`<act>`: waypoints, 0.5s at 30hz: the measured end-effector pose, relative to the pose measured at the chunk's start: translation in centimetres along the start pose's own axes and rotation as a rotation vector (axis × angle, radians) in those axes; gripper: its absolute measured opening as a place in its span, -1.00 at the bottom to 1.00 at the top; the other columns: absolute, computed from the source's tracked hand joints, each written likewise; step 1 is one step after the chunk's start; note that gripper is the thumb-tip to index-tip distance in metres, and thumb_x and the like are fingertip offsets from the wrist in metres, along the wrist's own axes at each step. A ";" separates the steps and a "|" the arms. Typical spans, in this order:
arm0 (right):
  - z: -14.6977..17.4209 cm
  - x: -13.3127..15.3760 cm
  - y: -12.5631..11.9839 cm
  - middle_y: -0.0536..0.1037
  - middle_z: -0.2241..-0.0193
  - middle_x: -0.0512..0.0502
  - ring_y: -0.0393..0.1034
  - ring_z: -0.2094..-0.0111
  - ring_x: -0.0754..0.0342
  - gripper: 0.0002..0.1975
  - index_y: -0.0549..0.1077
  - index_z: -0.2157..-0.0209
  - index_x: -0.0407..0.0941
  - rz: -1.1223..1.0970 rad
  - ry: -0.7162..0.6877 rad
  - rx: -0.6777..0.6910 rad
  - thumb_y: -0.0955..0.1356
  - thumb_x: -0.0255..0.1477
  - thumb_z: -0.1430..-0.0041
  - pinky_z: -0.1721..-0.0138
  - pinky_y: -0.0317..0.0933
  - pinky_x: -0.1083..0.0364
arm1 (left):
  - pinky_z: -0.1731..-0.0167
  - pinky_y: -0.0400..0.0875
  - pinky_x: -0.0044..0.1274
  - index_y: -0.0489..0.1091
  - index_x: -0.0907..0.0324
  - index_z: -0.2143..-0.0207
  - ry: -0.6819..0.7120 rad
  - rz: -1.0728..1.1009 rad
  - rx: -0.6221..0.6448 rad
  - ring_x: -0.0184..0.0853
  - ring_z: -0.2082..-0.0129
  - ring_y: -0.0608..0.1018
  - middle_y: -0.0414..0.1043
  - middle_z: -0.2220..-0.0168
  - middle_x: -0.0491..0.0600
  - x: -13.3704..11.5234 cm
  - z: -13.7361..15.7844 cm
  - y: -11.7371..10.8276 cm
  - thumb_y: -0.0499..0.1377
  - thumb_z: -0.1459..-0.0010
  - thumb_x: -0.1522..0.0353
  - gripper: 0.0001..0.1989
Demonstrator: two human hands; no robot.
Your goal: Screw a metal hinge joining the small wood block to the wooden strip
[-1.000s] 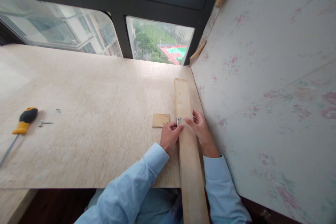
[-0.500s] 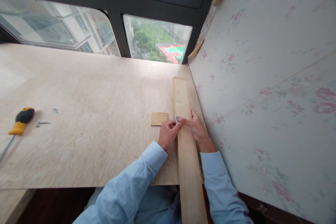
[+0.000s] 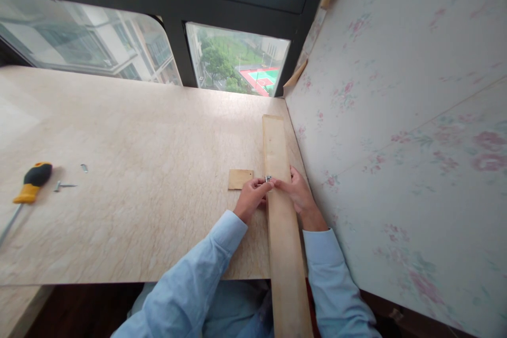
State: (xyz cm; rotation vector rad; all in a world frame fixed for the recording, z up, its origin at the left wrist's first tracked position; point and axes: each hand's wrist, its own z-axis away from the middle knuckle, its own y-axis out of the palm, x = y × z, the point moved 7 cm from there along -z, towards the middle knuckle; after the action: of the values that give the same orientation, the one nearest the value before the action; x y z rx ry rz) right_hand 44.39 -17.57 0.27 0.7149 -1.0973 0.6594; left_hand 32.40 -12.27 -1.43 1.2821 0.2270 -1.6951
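Observation:
A long pale wooden board [image 3: 282, 232] lies lengthwise in front of me and reaches past the counter's front edge. At its left edge sits a small shiny metal piece [image 3: 268, 178], its exact kind too small to make out. My left hand [image 3: 252, 195] pinches at this piece with thumb and fingers. From the other side, my right hand [image 3: 296, 190] wraps round the board's right edge, its thumb lying on top against the metal piece. Just left of the board is a small square wooden piece [image 3: 240, 179] with a dark hole near a corner.
A screwdriver [image 3: 34, 182] with a yellow and black handle lies at the far left of the stone counter [image 3: 138, 195]. Near it are a screw-like metal part [image 3: 65, 186] and a small metal bit [image 3: 84, 168]. A floral wall [image 3: 396, 116] closes off the right, windows the back.
My left hand has shifted slightly left and its grip on the metal piece has changed. The metal piece looks turned. The board's far end has moved a little to the right.

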 end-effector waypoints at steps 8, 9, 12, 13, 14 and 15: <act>0.1 0.1 0.2 0.62 0.16 -0.14 0.56 0.19 -0.11 -0.29 0.37 0.09 -0.07 -0.018 -0.014 0.020 0.60 -0.38 0.36 0.17 0.46 -0.05 | 0.50 0.41 -0.61 0.46 0.26 0.23 0.058 0.035 0.015 -0.34 0.43 0.56 0.53 0.40 0.00 -0.1 0.0 -0.3 0.39 0.13 0.29 -0.62; 0.1 0.1 0.2 0.62 0.15 -0.14 0.56 0.19 -0.11 -0.29 0.37 0.08 -0.07 -0.020 -0.015 0.019 0.61 -0.38 0.36 0.16 0.46 -0.05 | 0.50 0.41 -0.61 0.46 0.25 0.21 0.065 0.029 0.006 -0.34 0.43 0.56 0.54 0.40 0.00 0.0 -0.1 -0.4 0.38 0.12 0.29 -0.60; 0.2 0.2 0.2 0.62 0.14 -0.14 0.56 0.17 -0.11 -0.28 0.37 0.07 -0.07 -0.019 -0.015 0.031 0.61 -0.36 0.35 0.15 0.45 -0.05 | 0.50 0.41 -0.61 0.44 0.24 0.10 0.078 0.027 -0.015 -0.32 0.42 0.57 0.55 0.40 -0.01 0.0 -0.2 -0.5 0.38 0.12 0.30 -0.52; 0.2 0.2 0.3 0.62 0.14 -0.14 0.56 0.17 -0.11 -0.29 0.37 0.08 -0.07 -0.018 -0.016 0.038 0.61 -0.35 0.34 0.14 0.45 -0.05 | 0.49 0.41 -0.60 0.43 0.23 0.08 0.079 0.031 -0.014 -0.31 0.41 0.58 0.55 0.40 0.00 0.0 -0.2 -0.5 0.38 0.12 0.30 -0.50; 0.2 0.2 0.3 0.62 0.14 -0.14 0.55 0.17 -0.11 -0.30 0.37 0.08 -0.07 -0.016 -0.016 0.048 0.61 -0.34 0.33 0.14 0.45 -0.05 | 0.49 0.42 -0.60 0.42 0.24 0.07 0.080 0.034 -0.012 -0.31 0.41 0.58 0.55 0.39 0.00 0.0 -0.2 -0.5 0.38 0.12 0.30 -0.49; 0.2 0.2 0.4 0.62 0.14 -0.14 0.55 0.17 -0.11 -0.31 0.37 0.08 -0.07 -0.016 -0.018 0.056 0.60 -0.32 0.32 0.15 0.45 -0.05 | 0.49 0.42 -0.59 0.42 0.24 0.07 0.081 0.037 -0.007 -0.31 0.41 0.58 0.55 0.39 0.01 0.0 -0.2 -0.5 0.38 0.12 0.29 -0.48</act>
State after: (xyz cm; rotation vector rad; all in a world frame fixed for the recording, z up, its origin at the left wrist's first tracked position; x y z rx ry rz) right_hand 44.03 -17.50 0.63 0.7781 -1.0922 0.6731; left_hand 32.12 -11.87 -1.77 1.3428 0.2558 -1.6120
